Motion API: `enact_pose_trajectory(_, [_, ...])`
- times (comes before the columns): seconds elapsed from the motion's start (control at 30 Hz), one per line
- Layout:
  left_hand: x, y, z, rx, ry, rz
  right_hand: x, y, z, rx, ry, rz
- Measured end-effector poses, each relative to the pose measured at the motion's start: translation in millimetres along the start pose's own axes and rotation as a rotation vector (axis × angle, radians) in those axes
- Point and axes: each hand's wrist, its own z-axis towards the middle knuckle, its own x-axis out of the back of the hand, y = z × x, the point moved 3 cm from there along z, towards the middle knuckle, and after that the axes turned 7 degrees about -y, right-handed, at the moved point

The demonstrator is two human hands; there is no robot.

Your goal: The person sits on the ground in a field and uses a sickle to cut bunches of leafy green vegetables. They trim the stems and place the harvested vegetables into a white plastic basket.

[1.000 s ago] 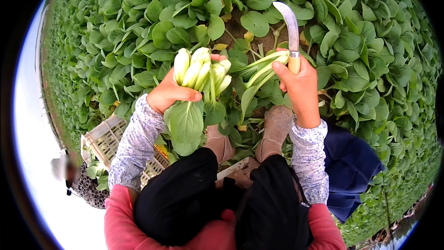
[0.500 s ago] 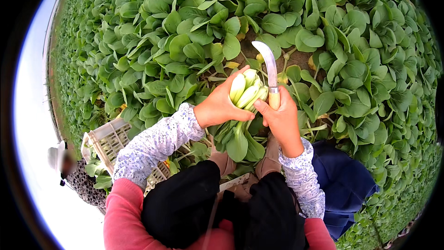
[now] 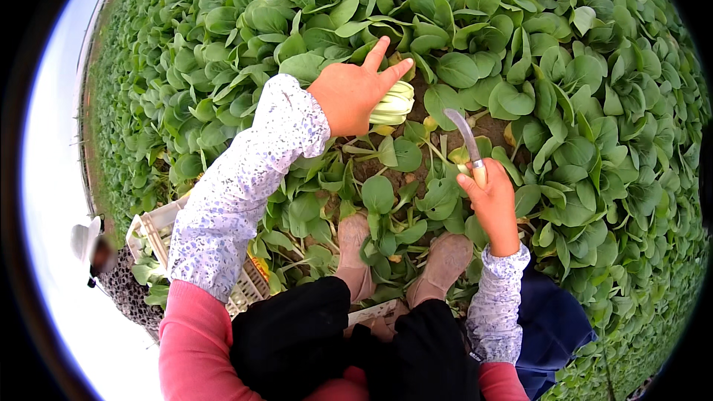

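Greens (image 3: pixel 395 106) are going up and left with the left hand (image 3: pixel 353 95), away from the knife (image 3: pixel 474 151).

Both hands were meeting at the bunch a moment ago; now they are working apart, so the blade is not touching it. Pale stem ends are showing at the left hand's side, close to the plants (image 3: pixel 594 96). Two left fingers are sticking out straight; the others are hiding, so you cannot tell if they are gripping. Closed fingers on the right hand (image 3: pixel 493 206) are gripping the knife, and its tip is pointing up. Shoes (image 3: pixel 441 267) are resting below, and a crate (image 3: pixel 157 221) is sitting at the left.
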Motion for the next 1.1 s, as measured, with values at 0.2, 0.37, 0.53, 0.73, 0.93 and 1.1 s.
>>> enact_pose_trajectory(0.2, [-38, -64, -16, 0.221, -0.079, 0.074, -52, -41, 49, 0.162, -0.119, 0.082])
enact_pose_trajectory(0.37, [-78, -78, -31, 0.227, 0.088, 0.001, -89, -31, 104, 0.16, -0.053, 0.084])
enact_pose_trajectory(0.53, [-77, -83, -40, 0.212, 0.112, -0.103, -98, -19, 137, -0.053, -0.173, -0.058])
enact_pose_trajectory(0.73, [-79, -86, -35, 0.193, 0.145, -0.108, -115, -10, 149, -0.065, -0.146, 0.007])
enact_pose_trajectory(0.93, [-80, -91, -40, 0.247, 0.1, -0.136, -107, 2, 122, -0.056, -0.253, 0.041])
enact_pose_trajectory(1.1, [-84, -94, -41, 0.208, 0.107, -0.149, -107, -4, 119, 0.026, -0.093, 0.181])
